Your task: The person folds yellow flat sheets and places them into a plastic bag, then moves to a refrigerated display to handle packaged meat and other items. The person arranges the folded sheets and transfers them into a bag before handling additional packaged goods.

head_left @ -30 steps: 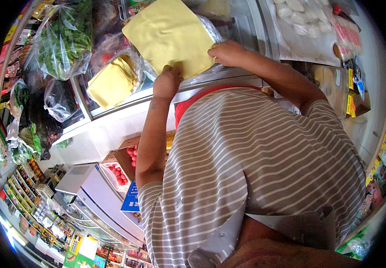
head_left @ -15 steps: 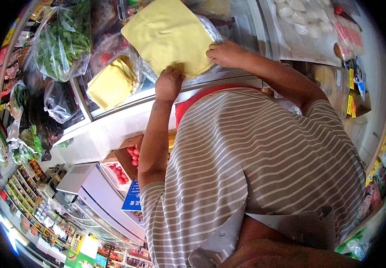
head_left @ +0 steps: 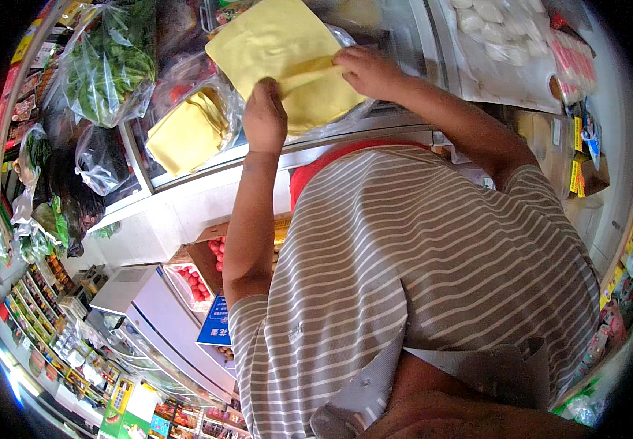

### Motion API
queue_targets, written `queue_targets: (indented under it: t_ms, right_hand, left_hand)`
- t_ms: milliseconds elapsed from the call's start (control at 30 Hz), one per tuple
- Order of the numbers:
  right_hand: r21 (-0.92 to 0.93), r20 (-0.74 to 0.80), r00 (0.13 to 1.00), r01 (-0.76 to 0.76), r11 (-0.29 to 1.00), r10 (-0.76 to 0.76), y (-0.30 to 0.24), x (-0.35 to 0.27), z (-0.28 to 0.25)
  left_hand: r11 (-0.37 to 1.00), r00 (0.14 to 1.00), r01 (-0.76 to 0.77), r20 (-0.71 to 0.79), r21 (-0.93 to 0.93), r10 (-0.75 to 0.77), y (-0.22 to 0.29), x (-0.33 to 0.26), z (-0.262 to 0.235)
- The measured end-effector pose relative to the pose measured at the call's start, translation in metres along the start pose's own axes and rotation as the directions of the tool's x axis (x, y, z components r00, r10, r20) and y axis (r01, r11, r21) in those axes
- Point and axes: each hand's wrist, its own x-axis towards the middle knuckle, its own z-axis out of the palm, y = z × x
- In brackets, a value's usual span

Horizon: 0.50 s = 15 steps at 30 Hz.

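Turning up the near edge of a thin, pliable, square yellow sheet (head_left: 269,44), two-handed.
Taking the folded yellow bundle (head_left: 187,135) as landmark, the sheet lies just to its right and farther from the body, over more yellow layers (head_left: 324,106) and crinkled clear plastic film (head_left: 366,108). The left hand (head_left: 265,121), nearest the bundle, is closed on the raised edge's left end, its fingertips partly hidden; the right hand (head_left: 367,71), farther right of the bundle, pinches the other end, thumb against fingers. The step looks like folding or peeling; I cannot tell which. Either likely calls for an even, level lift without creasing.
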Motion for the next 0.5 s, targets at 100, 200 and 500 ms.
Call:
queue_targets:
  t_ms: [100, 200, 500]
  right_hand:
    - [0.003, 0.049, 0.999, -0.011, 1.0, 0.01, -0.028, 0.011, -0.055]
    - [-0.081, 0.314, 0.949, 0.042, 0.996, -0.014, -0.056, -0.003, -0.1]
    - [0.285, 0.444, 0.878, -0.329, 0.9, 0.18, -0.005, -0.021, -0.051]
  left_hand:
    - [0.985, 0.997, 0.05, -0.057, -0.166, -0.06, 0.032, 0.014, -0.036]
    - [0.973, 0.99, -0.039, 0.122, -0.227, 0.068, 0.049, -0.012, -0.065]
    - [0.928, 0.878, 0.323, 0.426, -0.187, -0.22, -0.019, -0.029, -0.033]
